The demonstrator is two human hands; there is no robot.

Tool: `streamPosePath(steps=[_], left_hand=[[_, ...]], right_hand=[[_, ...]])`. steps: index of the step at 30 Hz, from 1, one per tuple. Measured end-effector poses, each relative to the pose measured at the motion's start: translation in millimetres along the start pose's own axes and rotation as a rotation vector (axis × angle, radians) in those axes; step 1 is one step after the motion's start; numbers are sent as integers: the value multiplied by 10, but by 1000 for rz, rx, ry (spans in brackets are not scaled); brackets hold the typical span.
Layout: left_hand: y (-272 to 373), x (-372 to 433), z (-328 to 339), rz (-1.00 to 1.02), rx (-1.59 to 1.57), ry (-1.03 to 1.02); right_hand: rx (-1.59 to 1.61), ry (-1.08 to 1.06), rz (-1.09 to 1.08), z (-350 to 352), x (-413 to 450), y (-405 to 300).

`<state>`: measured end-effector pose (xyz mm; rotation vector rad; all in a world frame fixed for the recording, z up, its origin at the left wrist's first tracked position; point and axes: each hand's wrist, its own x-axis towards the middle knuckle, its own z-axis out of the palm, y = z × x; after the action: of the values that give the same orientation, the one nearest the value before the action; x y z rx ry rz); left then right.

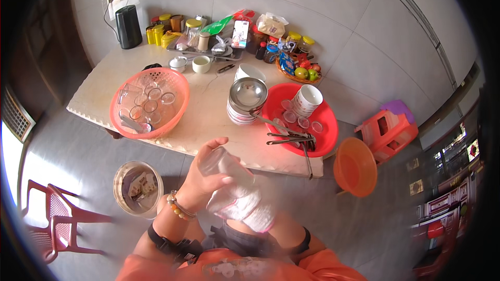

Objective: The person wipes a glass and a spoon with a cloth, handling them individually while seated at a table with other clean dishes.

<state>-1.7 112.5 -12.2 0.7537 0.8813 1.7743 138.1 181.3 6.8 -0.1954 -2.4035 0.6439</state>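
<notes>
My left hand, with a beaded bracelet on its wrist, is wrapped around a clear drinking glass, held tilted in front of the table's edge. A white cloth with pink edging is bunched against the lower end of the glass. My right forearm reaches in from the lower right towards the cloth; the right hand is hidden or blurred there, so its grip does not show. Beyond, on the table, a pink plastic basket holds several clear glasses, and a steel bowl tops a stack of bowls.
A red basin with white bowls, small glasses and long-handled utensils overlaps the table's right end. Jars, a phone and a fruit basket line the wall. Around the table stand an orange basin, a waste bin, stacked stools and a chair.
</notes>
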Motion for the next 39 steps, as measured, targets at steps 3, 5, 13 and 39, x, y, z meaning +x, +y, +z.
streamPosePath(steps=[3,5,13,39], left_hand=[[35,25,21,32,157,51],[93,29,-20,69,340,-11],[492,-79,77,595,1132,95],[236,-216,-76,368,198,303]], right_hand=[[274,117,370,397,-195,82],[798,111,684,425,-243,54],[81,-72,71,98,-158,218],[409,354,171,197,24,84]])
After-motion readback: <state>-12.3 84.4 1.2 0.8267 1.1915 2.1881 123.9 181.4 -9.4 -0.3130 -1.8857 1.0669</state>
